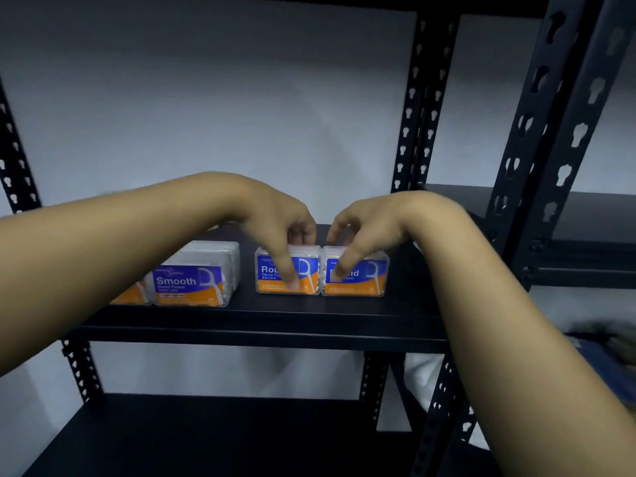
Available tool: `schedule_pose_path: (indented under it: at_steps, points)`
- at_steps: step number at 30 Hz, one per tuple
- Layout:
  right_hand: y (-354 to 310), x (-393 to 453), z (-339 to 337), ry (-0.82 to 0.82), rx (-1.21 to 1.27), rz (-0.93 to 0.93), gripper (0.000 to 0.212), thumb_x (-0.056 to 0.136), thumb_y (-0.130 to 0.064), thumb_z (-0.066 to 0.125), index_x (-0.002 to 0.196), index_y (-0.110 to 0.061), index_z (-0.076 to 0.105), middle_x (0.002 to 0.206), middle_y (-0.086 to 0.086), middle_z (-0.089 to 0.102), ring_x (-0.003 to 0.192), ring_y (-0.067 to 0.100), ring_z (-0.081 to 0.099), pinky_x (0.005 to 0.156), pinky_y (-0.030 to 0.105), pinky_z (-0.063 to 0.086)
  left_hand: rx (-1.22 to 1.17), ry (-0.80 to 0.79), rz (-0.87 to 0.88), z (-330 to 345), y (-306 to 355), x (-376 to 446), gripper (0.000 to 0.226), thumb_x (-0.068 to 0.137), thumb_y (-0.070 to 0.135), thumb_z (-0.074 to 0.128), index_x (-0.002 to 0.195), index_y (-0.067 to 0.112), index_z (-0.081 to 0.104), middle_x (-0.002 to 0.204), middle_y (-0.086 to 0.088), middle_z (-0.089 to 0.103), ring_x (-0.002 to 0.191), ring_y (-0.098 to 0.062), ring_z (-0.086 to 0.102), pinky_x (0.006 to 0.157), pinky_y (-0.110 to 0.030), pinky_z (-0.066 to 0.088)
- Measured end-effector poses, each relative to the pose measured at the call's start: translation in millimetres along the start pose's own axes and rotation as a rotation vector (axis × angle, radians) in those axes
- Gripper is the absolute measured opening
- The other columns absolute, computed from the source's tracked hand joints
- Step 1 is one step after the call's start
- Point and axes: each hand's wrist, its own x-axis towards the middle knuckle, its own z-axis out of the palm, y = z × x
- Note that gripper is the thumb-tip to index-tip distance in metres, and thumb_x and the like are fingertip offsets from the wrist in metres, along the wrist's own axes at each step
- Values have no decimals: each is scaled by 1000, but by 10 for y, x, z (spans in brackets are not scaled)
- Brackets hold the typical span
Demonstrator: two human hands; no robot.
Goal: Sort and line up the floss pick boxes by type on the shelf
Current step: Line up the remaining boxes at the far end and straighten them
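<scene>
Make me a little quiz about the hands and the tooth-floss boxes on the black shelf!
1. True or false: each hand holds one box.
2. How many boxes labelled "Round" are on the shelf?
3. Which word is on the box left of the gap: A) Smooth B) Mint C) Soft?

Key:
1. True: the left hand grips the left Round box and the right hand grips the right Round box.
2. Two, side by side.
3. A, the Smooth box.
</scene>
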Motion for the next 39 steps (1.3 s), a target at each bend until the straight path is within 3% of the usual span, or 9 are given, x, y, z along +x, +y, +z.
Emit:
schedule_pose_path:
  at_steps: [4,8,15,20,25,30,33,36,39]
  points:
    - [-21,-18,-308,101,138,-6,53,78,-40,87,125,-26,65,111,-2,71,102,17,72,93,44,61,-48,134,-41,-354,-212,-228,51,69,59,82,111,34,68,102,15,76,95,-6,70,89,-32,55]
    - [-184,328,-479,160,130,-27,38,86,-33,82,118,-18,68,107,4,75,96,21,75,83,41,64,-47,161,-259,-566,-618,-220,35,84,42,78,111,22,67,103,3,75,100,-18,71,87,-43,60]
    - [-593,1036,-463,173,18,-103,51,88,-36,77,132,-19,58,116,5,68,97,20,72,80,40,64,-97,73,-565,-561,-1301,-264,26,90,35,73,106,16,66,114,-5,72,105,-24,70,93,-52,59]
    - [-831,1366,-457,131,-47,-105,49,89,-36,77,130,-17,60,117,6,67,98,22,72,85,44,64,-96,173,-587,-532,-1762,-371,17,92,23,68,108,15,66,119,-4,70,106,-24,69,91,-47,59]
    - [-1118,1586,-418,121,-88,-121,45,89,-37,77,126,-16,63,110,4,67,95,21,72,86,44,63,-43,256,-566,-514,-2138,-549,20,87,22,74,106,18,67,108,-3,69,90,-18,67,72,-36,59]
    - [-1424,1777,-350,100,-141,-128,43,88,-37,76,124,-15,66,114,5,69,94,20,72,88,46,63,28,269,-513,-436,-2409,-709,30,82,24,79,108,24,64,118,2,66,109,-22,62,97,-43,56]
    - [-1610,1877,-341,101,-158,-127,44,89,-39,76,124,-14,66,112,7,71,97,22,73,87,47,63,78,259,-493,-377,-2550,-770,46,82,25,81,123,23,60,126,4,61,110,-18,59,95,-34,52]
    - [-1809,1980,-311,124,-213,-119,45,89,-42,75,124,-14,66,106,6,71,98,24,73,83,45,64,111,272,-515,-329,-2694,-805,61,81,30,82,134,21,55,134,3,58,117,-19,56,100,-35,50]
    - [-2022,2107,-206,186,-510,-127,37,91,-40,69,116,-13,69,112,7,70,99,29,69,77,37,58,123,251,-530,-273,-2849,-775,69,79,33,83,139,18,52,138,1,56,123,-22,56,103,-40,52]
